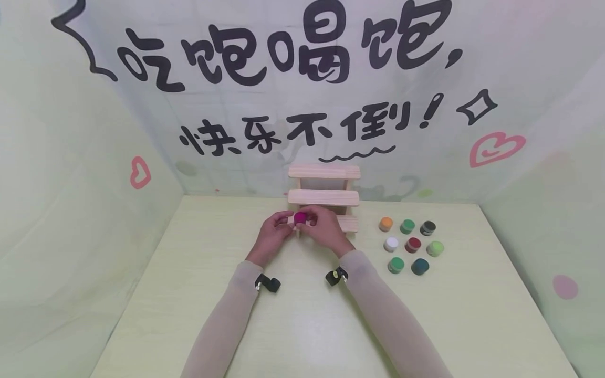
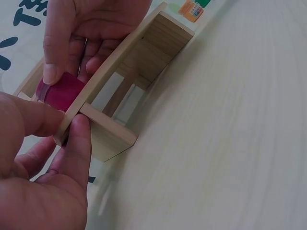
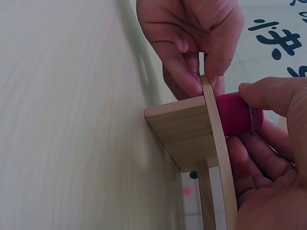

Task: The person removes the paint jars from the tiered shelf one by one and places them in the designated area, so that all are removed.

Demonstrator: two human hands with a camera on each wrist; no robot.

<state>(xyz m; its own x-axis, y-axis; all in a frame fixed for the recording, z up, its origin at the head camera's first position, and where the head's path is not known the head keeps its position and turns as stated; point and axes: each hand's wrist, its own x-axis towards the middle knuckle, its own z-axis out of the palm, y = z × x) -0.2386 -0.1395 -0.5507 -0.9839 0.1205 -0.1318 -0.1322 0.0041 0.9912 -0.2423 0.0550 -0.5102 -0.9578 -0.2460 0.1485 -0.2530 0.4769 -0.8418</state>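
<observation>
A small magenta-capped paint pot (image 1: 300, 218) stands on the lowest step of a three-step wooden rack (image 1: 323, 197), near its left end. My right hand (image 1: 326, 228) holds the pot between thumb and fingers, as the right wrist view shows, with the pot's cap end (image 3: 230, 114) against the board. In the left wrist view my left hand (image 2: 43, 163) pinches the left end of that step, thumb and fingers on either side of the wood. Its fingertips lie close beside the pot (image 2: 64, 92).
Right of the rack, several paint pots stand in loose rows on the pale table (image 1: 302, 325), among them an orange one (image 1: 385, 224), a white one (image 1: 391, 244), a dark red one (image 1: 413, 244) and a dark teal one (image 1: 420, 266). A printed cloth (image 1: 264, 100) hangs behind the rack.
</observation>
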